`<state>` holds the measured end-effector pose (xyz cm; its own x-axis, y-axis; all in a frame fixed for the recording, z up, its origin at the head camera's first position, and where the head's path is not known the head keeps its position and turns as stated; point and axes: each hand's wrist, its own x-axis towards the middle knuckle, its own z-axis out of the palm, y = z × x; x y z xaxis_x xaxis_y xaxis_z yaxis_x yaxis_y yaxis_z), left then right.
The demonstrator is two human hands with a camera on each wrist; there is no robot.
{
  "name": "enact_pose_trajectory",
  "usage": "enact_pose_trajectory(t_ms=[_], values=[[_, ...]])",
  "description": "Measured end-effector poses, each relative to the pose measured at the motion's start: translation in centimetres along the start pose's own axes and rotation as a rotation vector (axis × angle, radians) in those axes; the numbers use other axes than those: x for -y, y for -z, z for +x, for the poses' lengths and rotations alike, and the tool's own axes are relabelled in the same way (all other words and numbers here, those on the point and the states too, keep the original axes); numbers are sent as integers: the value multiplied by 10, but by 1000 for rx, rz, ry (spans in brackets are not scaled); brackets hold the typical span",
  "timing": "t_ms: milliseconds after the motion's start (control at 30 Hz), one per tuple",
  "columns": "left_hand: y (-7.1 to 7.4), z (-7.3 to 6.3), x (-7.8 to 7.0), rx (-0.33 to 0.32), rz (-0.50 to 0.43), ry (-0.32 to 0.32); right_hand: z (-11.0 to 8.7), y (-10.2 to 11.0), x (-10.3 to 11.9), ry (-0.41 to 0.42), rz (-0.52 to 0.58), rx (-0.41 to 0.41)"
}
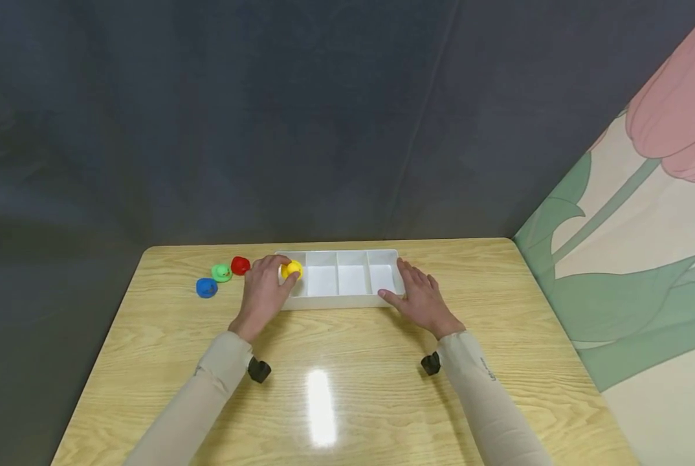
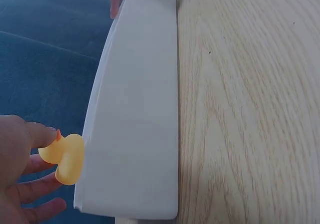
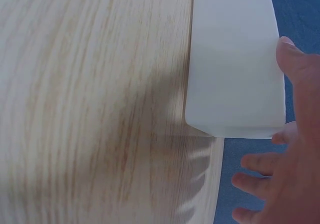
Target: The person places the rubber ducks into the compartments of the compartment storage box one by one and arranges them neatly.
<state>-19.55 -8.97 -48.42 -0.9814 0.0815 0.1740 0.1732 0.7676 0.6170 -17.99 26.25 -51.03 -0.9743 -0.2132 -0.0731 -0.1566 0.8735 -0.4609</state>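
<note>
A long white box (image 1: 336, 302) with a single row of compartments lies across the back of the table. Over its leftmost compartment my left hand (image 1: 263, 289) pinches a small yellow rubber duck (image 1: 293, 268) between thumb and fingers. In the left wrist view the duck (image 2: 70, 156), with its orange beak, is right beside the box's upper rim. My right hand (image 1: 422, 301) rests at the box's right end, fingers fairly straight and thumb along the front rim. The right wrist view has that thumb (image 3: 290, 57) at the rim and the other fingers spread past the corner.
Left of the box, a red duck (image 1: 240, 265), a green duck (image 1: 222, 272) and a blue duck (image 1: 206, 287) sit close together on the wooden table (image 1: 371, 388). A dark curtain (image 1: 324, 129) hangs behind the table, and a flower-patterned wall (image 1: 644, 259) stands at the right.
</note>
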Motion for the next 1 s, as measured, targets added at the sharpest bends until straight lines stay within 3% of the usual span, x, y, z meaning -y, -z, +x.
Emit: enact_pose_trajectory(t_ms=[1000], values=[[-22, 10, -32, 84, 69, -156, -1, -3, -2, 20, 18, -14]])
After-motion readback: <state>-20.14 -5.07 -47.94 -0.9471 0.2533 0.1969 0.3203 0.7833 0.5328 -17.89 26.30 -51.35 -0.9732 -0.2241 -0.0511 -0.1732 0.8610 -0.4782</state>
